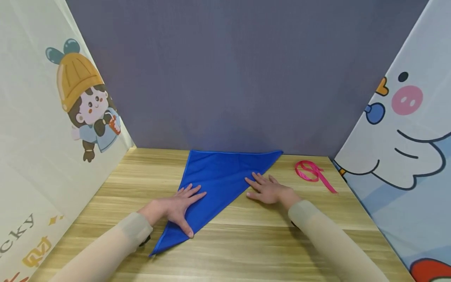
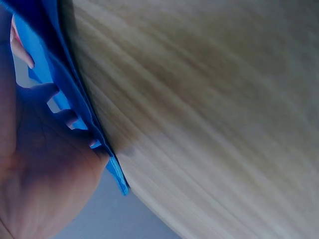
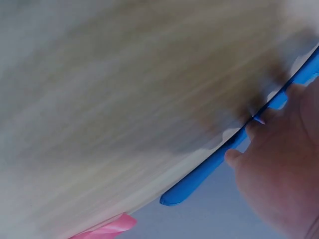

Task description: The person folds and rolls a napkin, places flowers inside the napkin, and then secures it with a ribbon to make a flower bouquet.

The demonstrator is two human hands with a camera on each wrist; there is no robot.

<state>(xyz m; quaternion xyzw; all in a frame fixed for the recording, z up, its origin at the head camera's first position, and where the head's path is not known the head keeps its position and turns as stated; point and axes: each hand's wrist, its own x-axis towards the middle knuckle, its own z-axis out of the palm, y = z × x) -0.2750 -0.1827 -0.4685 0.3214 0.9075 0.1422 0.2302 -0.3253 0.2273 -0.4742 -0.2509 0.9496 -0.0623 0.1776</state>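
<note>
A blue cloth (image 1: pixel 218 176) lies on the table as a triangle, its long slanting edge running from lower left to upper right. My left hand (image 1: pixel 177 209) rests on its left part with fingers spread, the thumb tip at the slanting edge. Farther up the same edge, my right hand (image 1: pixel 267 190) reaches in from the right, straight fingertips on the cloth. In the left wrist view the fingers of the left hand (image 2: pixel 50 164) touch the cloth (image 2: pixel 75 94). The right wrist view has the right hand (image 3: pixel 284 159) against the blue edge (image 3: pixel 199 174).
A pink ribbon (image 1: pixel 308 171), partly coiled with a loose tail, lies on the wooden table (image 1: pixel 246 250) to the right of the cloth. A grey panel (image 1: pixel 225 78) stands at the back. Printed sheets with cartoon figures flank the left (image 1: pixel 28 137) and right (image 1: pixel 391 156) sides.
</note>
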